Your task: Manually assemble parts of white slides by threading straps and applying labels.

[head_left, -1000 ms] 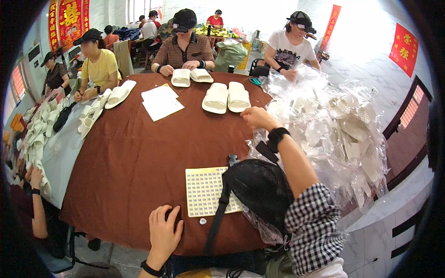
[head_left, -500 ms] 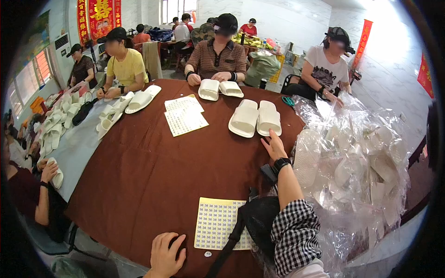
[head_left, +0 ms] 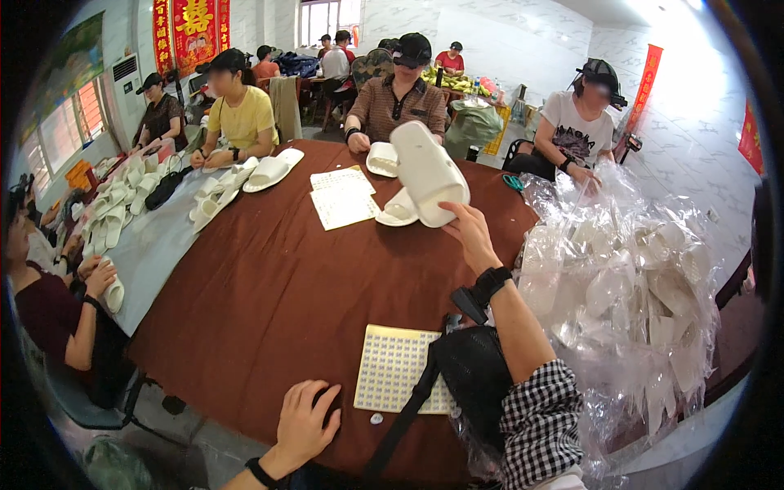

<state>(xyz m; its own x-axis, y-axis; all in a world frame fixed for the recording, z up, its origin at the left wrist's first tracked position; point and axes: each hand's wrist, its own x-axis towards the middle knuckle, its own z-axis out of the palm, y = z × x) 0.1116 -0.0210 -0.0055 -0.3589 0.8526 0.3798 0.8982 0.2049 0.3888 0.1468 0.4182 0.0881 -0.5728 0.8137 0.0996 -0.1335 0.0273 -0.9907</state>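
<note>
My right hand (head_left: 471, 234) grips a white slide slipper (head_left: 426, 175) at its end, lifted and tilted up above the table. Partly behind it, another white slipper (head_left: 398, 210) lies on the brown cloth (head_left: 269, 294). My left hand (head_left: 306, 422) rests on the cloth near the front edge, fingers loosely bent and apart, holding nothing. Beside it are a sheet of small round stickers (head_left: 390, 367) and one loose round sticker (head_left: 376, 418). A black mesh bag or cap with a strap (head_left: 474, 376) partly covers the sheet.
Clear plastic bags of white slippers (head_left: 621, 302) bulge along the right side. More sticker sheets (head_left: 343, 198) and a slipper (head_left: 381, 160) lie at the far side, before a seated person (head_left: 400, 106). Teal scissors (head_left: 513, 183) lie far right. Piled slippers (head_left: 122, 200) cover the left table.
My right hand has taken hold of the right slipper of the nearer pair and raised it, tilting it up. My left hand stays on the cloth. The view has shifted slightly.
</note>
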